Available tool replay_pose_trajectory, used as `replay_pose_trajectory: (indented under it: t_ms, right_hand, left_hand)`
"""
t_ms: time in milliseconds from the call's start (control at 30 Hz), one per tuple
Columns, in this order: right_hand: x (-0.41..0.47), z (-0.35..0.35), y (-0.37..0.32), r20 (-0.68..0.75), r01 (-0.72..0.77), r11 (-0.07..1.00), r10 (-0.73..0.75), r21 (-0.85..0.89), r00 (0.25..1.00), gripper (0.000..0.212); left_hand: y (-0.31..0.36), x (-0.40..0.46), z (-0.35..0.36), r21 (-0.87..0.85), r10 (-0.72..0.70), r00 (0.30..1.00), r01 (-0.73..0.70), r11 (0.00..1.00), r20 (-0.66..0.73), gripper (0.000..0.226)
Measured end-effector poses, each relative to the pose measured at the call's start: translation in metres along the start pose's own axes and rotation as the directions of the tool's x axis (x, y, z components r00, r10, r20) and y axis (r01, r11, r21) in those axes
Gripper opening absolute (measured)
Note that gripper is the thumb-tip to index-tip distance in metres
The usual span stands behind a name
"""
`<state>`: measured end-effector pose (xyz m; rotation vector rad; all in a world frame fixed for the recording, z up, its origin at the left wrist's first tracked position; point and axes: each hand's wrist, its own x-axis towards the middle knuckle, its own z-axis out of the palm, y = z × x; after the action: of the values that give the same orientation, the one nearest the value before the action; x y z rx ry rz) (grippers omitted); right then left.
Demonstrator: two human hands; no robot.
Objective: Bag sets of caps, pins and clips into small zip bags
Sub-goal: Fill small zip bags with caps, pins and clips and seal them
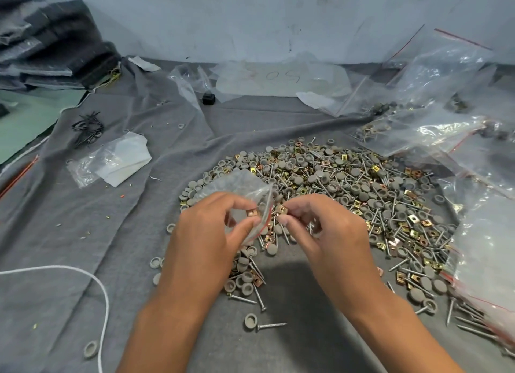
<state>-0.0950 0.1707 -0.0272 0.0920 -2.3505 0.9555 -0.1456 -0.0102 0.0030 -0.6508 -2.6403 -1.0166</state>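
At frame centre, the left hand (211, 227) pinches a small clear red-striped zip bag (245, 188); the right hand (320, 227) pinches a square brass-coloured metal clip (281, 209) at its mouth.

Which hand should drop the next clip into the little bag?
The right hand, probably. It pinches a clip just beside the bag mouth. The left hand is busy holding the bag open.

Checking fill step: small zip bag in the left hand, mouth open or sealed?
Open. The left hand holds the small zip bag with its red-striped mouth parted toward the right hand.
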Motion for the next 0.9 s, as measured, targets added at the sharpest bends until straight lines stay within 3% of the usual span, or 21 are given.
replay_pose_trajectory:
  t_ms: [133,300,400,467,533,633,767,900]
  right_hand:
    - [0.002,0.003,-0.004,-0.051,0.048,0.999,-0.049,-0.009,0.997,0.015]
    - [0.002,0.006,-0.006,-0.037,0.089,0.991,-0.093,-0.098,0.995,0.023]
    - [0.004,0.009,-0.004,0.002,0.004,0.999,-0.004,-0.049,1.000,0.027]
    - [0.007,0.009,0.002,-0.016,-0.062,0.998,0.061,-0.007,0.998,0.014]
    - [0.006,0.010,0.010,0.115,-0.118,0.990,0.126,-0.079,0.985,0.006]
    - [-0.001,0.019,0.016,0.374,-0.124,0.955,0.222,-0.270,0.900,0.012]
    - [-0.002,0.025,0.005,0.389,-0.109,0.914,0.271,-0.391,0.881,0.022]
    - [-0.003,0.020,-0.001,0.441,-0.122,0.909,0.307,-0.398,0.843,0.018]
  left_hand:
    - [0.002,-0.001,0.004,0.054,-0.006,0.999,0.003,0.999,0.050,0.037]
    - [0.005,-0.001,0.006,0.057,0.014,0.996,-0.019,0.998,0.086,0.040]
    - [0.004,-0.001,0.005,0.058,0.009,0.997,-0.013,0.998,0.076,0.043]
    - [0.001,-0.001,0.002,0.064,-0.018,0.999,0.014,0.998,0.050,0.046]
    - [-0.001,0.000,0.000,0.062,-0.044,0.999,0.044,0.997,0.014,0.046]
    - [-0.001,0.000,-0.002,0.056,-0.054,0.999,0.054,0.997,-0.002,0.044]
    - [-0.001,-0.001,-0.001,0.055,-0.053,0.999,0.053,0.997,0.007,0.044]
    - [-0.002,-0.001,0.000,0.058,-0.049,0.999,0.049,0.997,0.008,0.044]
